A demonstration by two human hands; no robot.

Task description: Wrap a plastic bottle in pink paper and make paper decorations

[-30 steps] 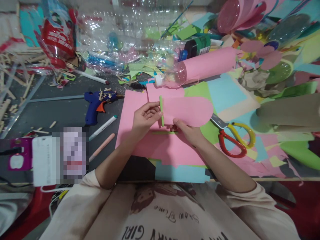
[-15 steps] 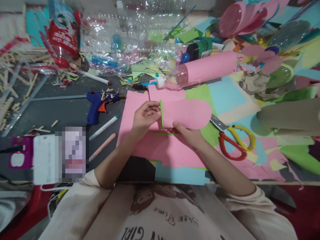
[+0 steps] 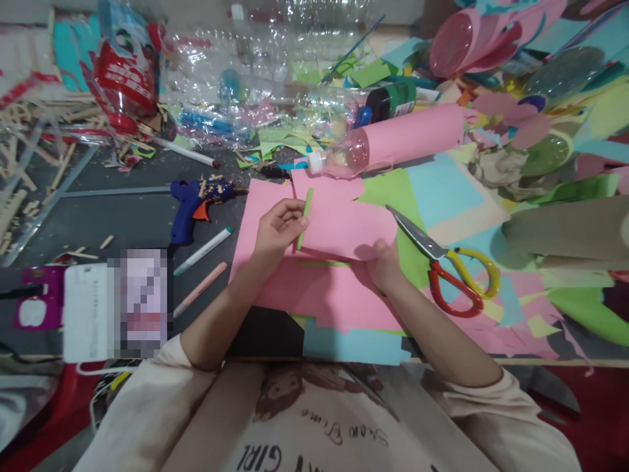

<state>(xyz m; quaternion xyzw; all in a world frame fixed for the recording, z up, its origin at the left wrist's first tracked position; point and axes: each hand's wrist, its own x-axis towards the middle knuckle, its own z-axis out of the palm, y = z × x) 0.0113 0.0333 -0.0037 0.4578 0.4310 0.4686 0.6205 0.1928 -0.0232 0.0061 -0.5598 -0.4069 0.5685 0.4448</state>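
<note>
Two hands, held apart, share one pink paper cut-out [image 3: 344, 226] just above the work surface.

Left hand [image 3: 278, 231]: fingers closed on a green paper strip [image 3: 304, 218], pressing it against the cut-out's left edge.

Right hand [image 3: 386, 267]: thumb and fingers clamped on the cut-out's near right corner.

The cut-out's long axis runs side to side and spans the gap between the hands. The strip's long axis runs crosswise to it, pointing away from the person, with the far end leaning slightly to the right. The strip sits wholly at the left hand's fingertips and well apart from the right hand, so the left hand is the nearer of the two.

Beneath both hands lies a larger pink sheet [image 3: 319, 295] over blue and green paper. Scissors [image 3: 445, 262] with red and yellow handles lie just to the right of the right hand, blades shut, tips pointing toward the cut-out's far right corner.

To the left of the left hand are a blue glue gun [image 3: 192, 203], a white marker [image 3: 202, 250] and a pink pencil [image 3: 199, 289]. Beyond the hands a plastic bottle [image 3: 393, 136] wrapped in pink paper lies on its side, cap toward the left.
</note>
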